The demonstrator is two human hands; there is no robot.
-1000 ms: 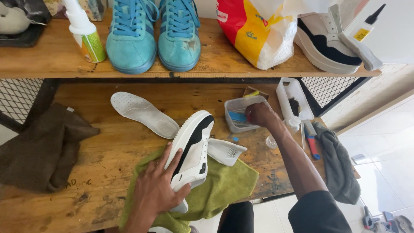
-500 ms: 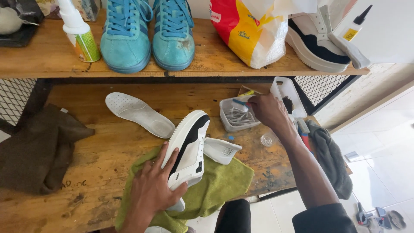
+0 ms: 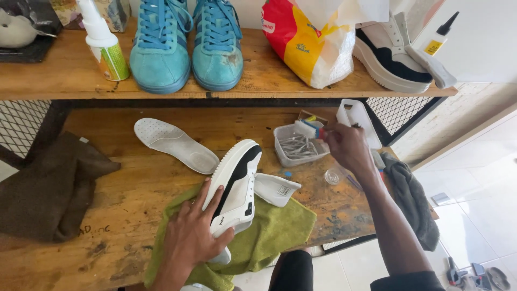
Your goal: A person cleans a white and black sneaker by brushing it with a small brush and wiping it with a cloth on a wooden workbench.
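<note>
Your single head camera is looking steeply down from above the wooden workbench, facing forward toward the upper shelf at the top of the frame. It is sitting close enough that your left hand and right hand are filling the lower middle, with both forearms running in from the bottom edge. At the right edge it is taking in the tiled floor beside the bench.
</note>
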